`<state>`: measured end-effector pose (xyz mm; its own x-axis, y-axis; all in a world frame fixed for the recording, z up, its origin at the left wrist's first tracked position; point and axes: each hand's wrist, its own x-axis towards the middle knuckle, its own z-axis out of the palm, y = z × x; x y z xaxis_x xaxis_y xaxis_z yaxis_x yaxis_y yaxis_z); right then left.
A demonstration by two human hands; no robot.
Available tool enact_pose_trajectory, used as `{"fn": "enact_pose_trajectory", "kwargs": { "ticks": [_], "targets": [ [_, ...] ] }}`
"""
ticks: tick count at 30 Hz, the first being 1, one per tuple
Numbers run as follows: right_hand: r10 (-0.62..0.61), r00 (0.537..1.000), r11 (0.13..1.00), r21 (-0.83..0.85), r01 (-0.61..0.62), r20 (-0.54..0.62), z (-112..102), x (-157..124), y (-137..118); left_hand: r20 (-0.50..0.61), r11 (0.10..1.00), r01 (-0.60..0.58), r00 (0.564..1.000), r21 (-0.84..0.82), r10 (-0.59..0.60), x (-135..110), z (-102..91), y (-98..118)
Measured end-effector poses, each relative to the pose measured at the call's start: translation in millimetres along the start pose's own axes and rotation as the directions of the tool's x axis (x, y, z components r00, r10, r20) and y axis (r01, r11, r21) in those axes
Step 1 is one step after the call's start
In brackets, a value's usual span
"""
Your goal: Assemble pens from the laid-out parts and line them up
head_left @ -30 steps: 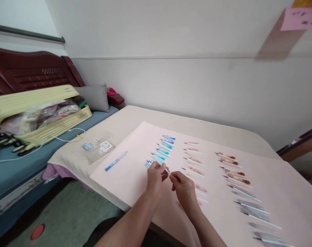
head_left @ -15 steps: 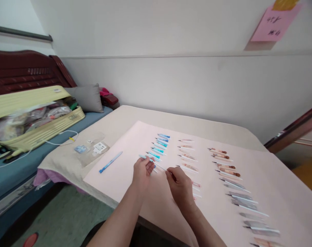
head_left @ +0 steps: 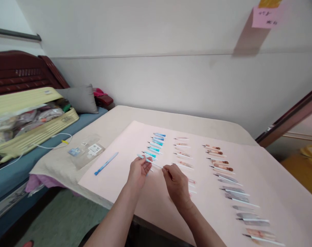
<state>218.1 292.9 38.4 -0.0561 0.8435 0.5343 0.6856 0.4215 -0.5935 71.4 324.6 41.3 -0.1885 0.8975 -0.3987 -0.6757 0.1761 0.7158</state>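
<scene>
My left hand (head_left: 140, 170) is closed around a light blue pen barrel (head_left: 141, 156) over the pink sheet (head_left: 115, 187). A thin white pen refill (head_left: 156, 165) runs from the barrel's right end to my right hand (head_left: 177, 183), whose thumb and fingers pinch its far end. How deep the refill sits in the barrel is hidden by my left fingers. Just beyond my hands lies a column of blue pen barrels (head_left: 152, 154) with dark-tipped white refills beside them. A single blue pen (head_left: 106, 164) rests to the left.
Pinkish pen parts (head_left: 186, 165) lie in a column right of the blue ones, partly behind my right hand. Farther right are brown barrels (head_left: 219, 162) and grey barrels (head_left: 235, 196) with refills. A clear plastic bag (head_left: 85, 159) and a yellow case (head_left: 66, 119) are at left.
The view has turned slightly to the right, so everything sits farther left in it. Both hands keep the same hold on the barrel and refill.
</scene>
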Motion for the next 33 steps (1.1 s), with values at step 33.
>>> {"fn": "enact_pose_trajectory", "kwargs": {
  "ticks": [33],
  "targets": [
    [0.384, 0.890, 0.817, 0.359, -0.452, 0.248, 11.5, -2.8, -4.5, 0.238, 0.974, -0.017, 0.970, 0.224, -0.038, -21.8, 12.7, -14.2]
  ]
}}
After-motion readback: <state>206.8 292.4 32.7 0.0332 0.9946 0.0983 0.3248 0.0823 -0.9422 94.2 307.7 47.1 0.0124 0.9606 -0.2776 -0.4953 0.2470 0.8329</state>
